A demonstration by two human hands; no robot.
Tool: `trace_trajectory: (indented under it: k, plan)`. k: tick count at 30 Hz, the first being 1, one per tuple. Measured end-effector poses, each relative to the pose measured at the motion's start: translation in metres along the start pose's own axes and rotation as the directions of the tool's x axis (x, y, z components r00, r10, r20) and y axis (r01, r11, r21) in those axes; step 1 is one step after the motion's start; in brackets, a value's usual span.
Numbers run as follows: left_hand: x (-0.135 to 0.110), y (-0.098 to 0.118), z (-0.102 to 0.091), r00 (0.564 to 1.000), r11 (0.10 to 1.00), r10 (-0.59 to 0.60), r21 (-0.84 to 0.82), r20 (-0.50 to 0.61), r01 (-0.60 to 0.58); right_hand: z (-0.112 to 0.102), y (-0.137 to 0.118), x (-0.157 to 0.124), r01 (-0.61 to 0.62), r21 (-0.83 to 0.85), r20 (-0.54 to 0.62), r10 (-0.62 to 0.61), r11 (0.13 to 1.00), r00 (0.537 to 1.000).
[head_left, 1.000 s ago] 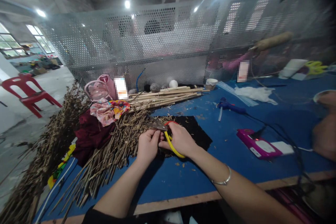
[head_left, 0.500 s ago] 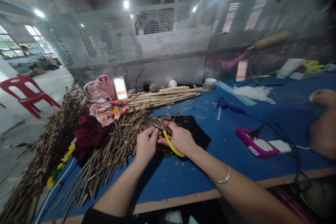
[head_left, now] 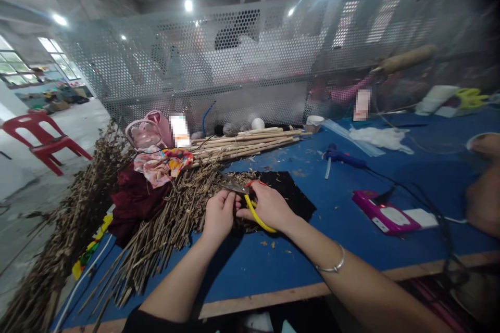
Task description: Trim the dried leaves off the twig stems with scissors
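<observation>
My right hand (head_left: 270, 207) is wrapped around scissors (head_left: 251, 207) with yellow-covered handles and a bit of red showing at the top. Their metal blades point left, over the top of my left hand (head_left: 220, 213). The left fingers are pinched together close to the blades; what they hold, if anything, is hidden. Beneath both hands lie dried plant stalks (head_left: 172, 207) with bits of broken plant, partly on a black cloth (head_left: 295, 195).
On the blue table (head_left: 312, 250) are a glue gun (head_left: 344, 157), a magenta power strip (head_left: 385, 212), pale sticks (head_left: 246, 143) and a pink basket (head_left: 150, 130). A perforated metal screen (head_left: 242, 70) stands behind. Another person's arm (head_left: 484, 192) is at the right edge. A red chair (head_left: 41, 135) stands left.
Both hands stay almost in place. The scissors have turned slightly in my right hand, so red shows on the upper handle. The whole view has shifted a little.
</observation>
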State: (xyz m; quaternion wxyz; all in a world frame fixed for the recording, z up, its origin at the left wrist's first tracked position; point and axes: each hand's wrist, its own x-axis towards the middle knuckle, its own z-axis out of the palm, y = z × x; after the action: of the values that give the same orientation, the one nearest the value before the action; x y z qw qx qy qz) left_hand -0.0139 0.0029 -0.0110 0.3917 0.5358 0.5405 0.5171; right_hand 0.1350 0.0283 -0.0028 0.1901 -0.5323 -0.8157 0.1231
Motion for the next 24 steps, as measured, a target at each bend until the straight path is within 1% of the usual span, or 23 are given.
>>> trace_trajectory:
  k: [3,7,10,12,14,17,19,24]
  plan:
    - [0.0003,-0.0005,-0.0007,1.0,0.998,0.024,0.064,-0.001,-0.024,0.0012,0.0011,-0.0001,-0.015,-0.01,0.008,0.015,1.0,1.0]
    - [0.0015,-0.0016,-0.001,0.999,0.996,0.051,0.071,-0.007,-0.05,0.0032,0.0011,-0.0003,-0.041,0.005,-0.01,0.042,0.999,0.999]
    - [0.0018,-0.0025,-0.0011,0.997,0.991,0.073,0.111,-0.024,-0.07,0.0036,0.0,-0.0002,-0.057,0.042,-0.02,0.058,0.997,0.998]
    - [0.0015,-0.0024,-0.0012,0.998,0.99,0.063,0.127,-0.02,-0.06,0.004,-0.0004,-0.0003,-0.054,0.064,-0.026,0.055,0.996,0.998]
    - [0.0007,-0.0019,-0.0011,0.999,0.994,0.037,0.104,0.002,-0.037,0.0049,-0.0004,-0.0006,-0.036,0.082,-0.029,0.039,0.996,0.999]
    - [-0.0008,-0.0009,-0.0006,0.999,0.999,-0.01,0.053,0.03,0.008,0.0062,0.0001,-0.0009,0.02,0.104,-0.018,-0.019,0.994,1.0]
    - [-0.0015,-0.0006,-0.0004,0.999,0.999,-0.017,0.047,0.045,0.015,0.0062,0.0003,-0.001,0.048,0.112,-0.014,-0.047,0.993,0.999]
    - [-0.0011,-0.0001,-0.0015,0.999,0.998,-0.003,0.06,0.053,-0.001,0.0028,-0.0007,-0.0019,0.002,0.097,-0.004,-0.002,0.995,1.0]
